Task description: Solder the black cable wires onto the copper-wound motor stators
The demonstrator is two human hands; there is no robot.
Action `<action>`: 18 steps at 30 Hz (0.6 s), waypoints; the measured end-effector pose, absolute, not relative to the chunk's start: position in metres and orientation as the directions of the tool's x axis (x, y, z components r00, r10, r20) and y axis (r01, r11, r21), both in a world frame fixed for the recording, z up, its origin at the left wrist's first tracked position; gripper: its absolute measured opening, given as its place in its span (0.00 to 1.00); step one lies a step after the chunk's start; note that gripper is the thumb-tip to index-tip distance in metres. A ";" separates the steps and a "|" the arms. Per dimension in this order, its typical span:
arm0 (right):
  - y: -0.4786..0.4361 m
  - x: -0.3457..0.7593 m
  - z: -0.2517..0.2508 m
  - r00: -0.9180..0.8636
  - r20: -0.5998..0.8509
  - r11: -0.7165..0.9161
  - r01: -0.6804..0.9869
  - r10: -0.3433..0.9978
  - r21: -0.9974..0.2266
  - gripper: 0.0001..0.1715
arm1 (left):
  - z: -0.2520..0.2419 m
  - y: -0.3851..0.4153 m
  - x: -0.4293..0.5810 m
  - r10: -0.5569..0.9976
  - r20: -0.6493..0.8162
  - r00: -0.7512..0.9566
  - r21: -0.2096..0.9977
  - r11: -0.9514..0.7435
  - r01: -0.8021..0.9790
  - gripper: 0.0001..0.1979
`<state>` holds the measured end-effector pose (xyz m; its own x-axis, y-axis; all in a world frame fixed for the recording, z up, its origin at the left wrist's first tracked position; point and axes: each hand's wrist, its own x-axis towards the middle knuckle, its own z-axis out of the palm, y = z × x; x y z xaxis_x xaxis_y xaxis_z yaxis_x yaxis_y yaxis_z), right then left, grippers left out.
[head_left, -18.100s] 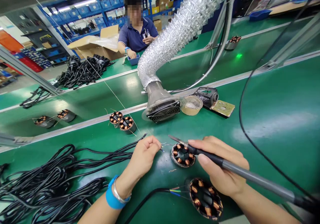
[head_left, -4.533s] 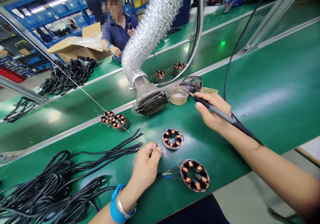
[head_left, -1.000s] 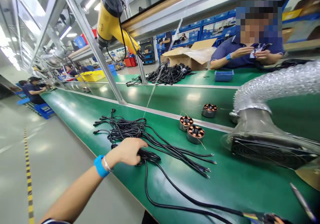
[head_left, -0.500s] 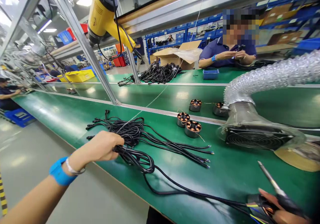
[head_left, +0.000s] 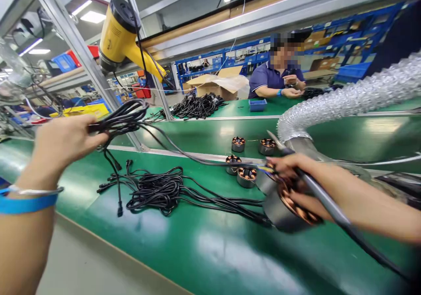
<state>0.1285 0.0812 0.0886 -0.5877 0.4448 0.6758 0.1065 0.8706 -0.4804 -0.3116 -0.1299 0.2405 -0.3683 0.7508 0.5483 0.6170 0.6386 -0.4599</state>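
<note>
Item: 1 wound stator (head_left: pixel 278 207), likely heavy, windings fragile, best gripped by its rim; clasped with soldering iron (head_left: pixel 324 200) in closed right hand (head_left: pixel 292 172) above table (head_left: pixel 213 251); its limp cable (head_left: pixel 125 117) bunched in fisted left hand (head_left: pixel 62 141).

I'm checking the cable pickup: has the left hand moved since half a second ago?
Yes. The left hand has lifted its black cable up off the green belt, above the cable pile it rested on.
</note>
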 end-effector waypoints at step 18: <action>0.366 -0.066 0.064 -0.499 0.169 0.523 0.837 0.850 -0.162 0.20 | 0.068 0.229 -0.316 0.840 0.387 -0.381 -0.129 0.459 0.879 0.18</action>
<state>-0.0662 0.3657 0.0638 -0.4985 0.8502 0.1693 0.8368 0.5230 -0.1620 -0.3158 0.2289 0.0684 -0.3813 0.8395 0.3871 0.8791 0.4588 -0.1293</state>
